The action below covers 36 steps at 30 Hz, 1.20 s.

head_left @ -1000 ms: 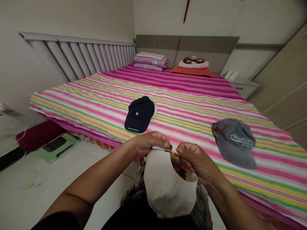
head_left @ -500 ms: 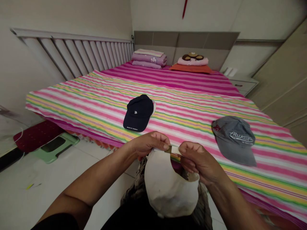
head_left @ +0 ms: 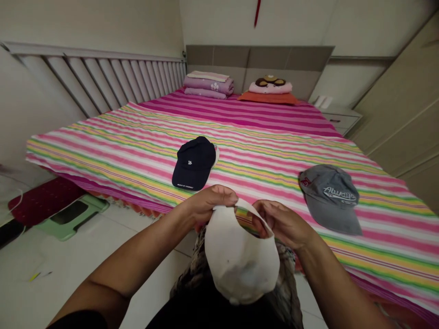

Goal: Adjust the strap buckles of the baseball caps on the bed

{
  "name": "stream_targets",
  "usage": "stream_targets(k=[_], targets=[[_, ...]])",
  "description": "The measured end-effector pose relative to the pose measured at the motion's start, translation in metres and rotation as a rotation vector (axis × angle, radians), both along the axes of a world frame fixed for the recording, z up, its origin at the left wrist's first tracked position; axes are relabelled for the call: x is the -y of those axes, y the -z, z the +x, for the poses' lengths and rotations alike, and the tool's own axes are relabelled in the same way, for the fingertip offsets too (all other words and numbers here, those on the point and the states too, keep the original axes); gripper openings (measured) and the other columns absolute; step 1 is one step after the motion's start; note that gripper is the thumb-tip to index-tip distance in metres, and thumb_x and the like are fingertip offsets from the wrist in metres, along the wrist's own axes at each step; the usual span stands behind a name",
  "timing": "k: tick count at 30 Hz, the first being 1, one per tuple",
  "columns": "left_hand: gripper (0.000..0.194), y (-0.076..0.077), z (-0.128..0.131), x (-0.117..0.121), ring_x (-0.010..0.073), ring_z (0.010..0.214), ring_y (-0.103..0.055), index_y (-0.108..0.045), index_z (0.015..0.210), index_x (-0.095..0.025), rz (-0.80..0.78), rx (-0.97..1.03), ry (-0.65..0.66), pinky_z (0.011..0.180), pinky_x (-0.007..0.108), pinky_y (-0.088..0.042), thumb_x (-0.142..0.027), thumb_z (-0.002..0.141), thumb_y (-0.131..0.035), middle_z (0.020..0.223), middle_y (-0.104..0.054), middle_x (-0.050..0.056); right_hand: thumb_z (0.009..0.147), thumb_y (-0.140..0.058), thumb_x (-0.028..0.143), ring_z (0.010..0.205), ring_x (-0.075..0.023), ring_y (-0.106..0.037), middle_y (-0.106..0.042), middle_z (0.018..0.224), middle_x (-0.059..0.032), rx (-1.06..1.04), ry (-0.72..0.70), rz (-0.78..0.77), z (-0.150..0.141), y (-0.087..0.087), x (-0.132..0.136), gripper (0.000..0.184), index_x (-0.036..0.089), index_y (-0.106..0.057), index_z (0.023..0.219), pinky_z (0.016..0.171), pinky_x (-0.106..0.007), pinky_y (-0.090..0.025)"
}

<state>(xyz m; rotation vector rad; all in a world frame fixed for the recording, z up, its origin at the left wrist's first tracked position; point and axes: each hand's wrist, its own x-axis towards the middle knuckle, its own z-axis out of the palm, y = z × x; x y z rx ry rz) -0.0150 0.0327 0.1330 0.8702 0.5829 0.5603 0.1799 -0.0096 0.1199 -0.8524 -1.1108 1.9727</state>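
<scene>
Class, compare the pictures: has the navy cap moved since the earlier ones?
No. The navy cap lies on the same stripes of the sheet; the view itself shifted slightly.

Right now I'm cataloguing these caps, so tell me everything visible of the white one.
The white cap looks like fabric, held beside the bed with its crown toward the camera. It shows a greyish patch and small button. A narrow strap spans its rear opening. The brim is hidden. The left hand grips it beside the opening; the right hand is at the strap.
</scene>
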Motion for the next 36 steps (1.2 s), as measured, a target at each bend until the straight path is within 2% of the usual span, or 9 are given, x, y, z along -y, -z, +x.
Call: stream_targets(k=[3,7,13,16,18,22,27,31,36], targets=[[0.030,0.006,-0.003,-0.010,0.0047,0.036,-0.045,-0.055,0.053,-0.008,-0.044,0.037,-0.006,0.038,0.016,-0.035,-0.028,0.053,-0.077,0.046,-0.054,0.000,0.062,-0.071,0.044,0.046,-0.0094,-0.049,-0.058,0.054,-0.0032,-0.056,-0.005,-0.055,0.008,0.015,-0.005,0.037,0.009,-0.063,0.067,0.045,-0.020,-0.035],[0.028,0.019,-0.008,-0.022,0.0099,0.046,-0.055,-0.061,0.061,-0.008,-0.087,0.078,-0.013,0.048,0.020,-0.043,-0.029,0.053,-0.077,0.055,-0.063,0.004,0.058,-0.076,0.035,0.044,-0.0066,-0.045,-0.053,0.050,0.0026,-0.164,0.128,-0.077,0.006,0.026,-0.004,0.030,0.013,-0.056,0.056,0.044,-0.018,-0.033],[0.028,0.055,-0.027,-0.031,0.0198,0.069,-0.064,-0.065,0.081,-0.005,-0.138,0.102,-0.036,0.068,0.028,-0.047,-0.026,0.064,-0.070,0.075,-0.069,0.012,0.059,-0.075,0.036,0.045,-0.0062,-0.043,-0.050,0.050,0.0049,-0.235,0.325,-0.083,0.006,0.029,-0.006,0.029,0.015,-0.055,0.056,0.044,-0.017,-0.035],[0.029,0.072,-0.033,-0.028,0.0182,0.065,-0.064,-0.065,0.081,-0.003,-0.096,0.169,-0.095,0.065,0.024,-0.047,-0.020,0.059,-0.073,0.073,-0.069,0.012,0.061,-0.074,0.037,0.046,-0.0066,-0.047,-0.053,0.052,0.0045,-0.243,0.338,-0.085,0.011,0.030,-0.010,0.027,0.016,-0.057,0.058,0.047,-0.017,-0.037],[0.029,0.080,-0.034,-0.024,0.0169,0.064,-0.064,-0.065,0.084,-0.005,-0.077,0.236,-0.152,0.064,0.023,-0.047,-0.017,0.059,-0.073,0.075,-0.069,0.011,0.061,-0.072,0.044,0.052,-0.0095,-0.054,-0.060,0.059,0.0018,-0.247,0.281,-0.089,0.014,0.034,-0.011,0.030,0.016,-0.062,0.066,0.053,-0.020,-0.042],[0.036,0.085,-0.031,-0.019,0.0186,0.076,-0.064,-0.063,0.097,-0.010,-0.112,0.308,-0.252,0.072,0.026,-0.048,-0.014,0.062,-0.070,0.085,-0.069,0.009,0.061,-0.064,0.058,0.078,-0.0220,-0.063,-0.069,0.080,-0.0058,-0.198,0.177,-0.110,0.015,0.055,-0.011,0.046,0.019,-0.065,0.085,0.075,-0.035,-0.045],[0.016,0.082,-0.026,-0.028,0.0148,0.060,-0.063,-0.065,0.081,-0.009,-0.133,0.301,-0.381,0.064,0.022,-0.049,-0.009,0.064,-0.066,0.068,-0.069,0.005,0.061,-0.068,0.049,0.091,-0.0270,-0.062,-0.071,0.084,-0.0073,-0.191,0.305,-0.140,0.008,0.080,-0.011,0.038,0.021,-0.064,0.085,0.084,-0.042,-0.041],[0.015,0.081,-0.024,-0.037,0.0174,0.066,-0.065,-0.065,0.086,-0.009,-0.203,0.277,-0.360,0.074,0.028,-0.048,-0.011,0.074,-0.056,0.070,-0.069,0.007,0.067,-0.060,0.055,0.096,-0.0272,-0.060,-0.071,0.088,-0.0064,-0.184,0.351,-0.178,0.009,0.078,-0.017,0.039,0.023,-0.063,0.090,0.086,-0.043,-0.042],[0.030,0.092,-0.017,-0.034,0.0230,0.084,-0.065,-0.060,0.104,-0.008,-0.374,0.280,-0.218,0.087,0.034,-0.043,-0.023,0.079,-0.052,0.082,-0.070,0.011,0.070,-0.052,0.059,0.098,-0.0262,-0.059,-0.070,0.094,-0.0067,-0.189,0.299,-0.210,0.017,0.072,-0.021,0.045,0.023,-0.062,0.096,0.087,-0.042,-0.042]])
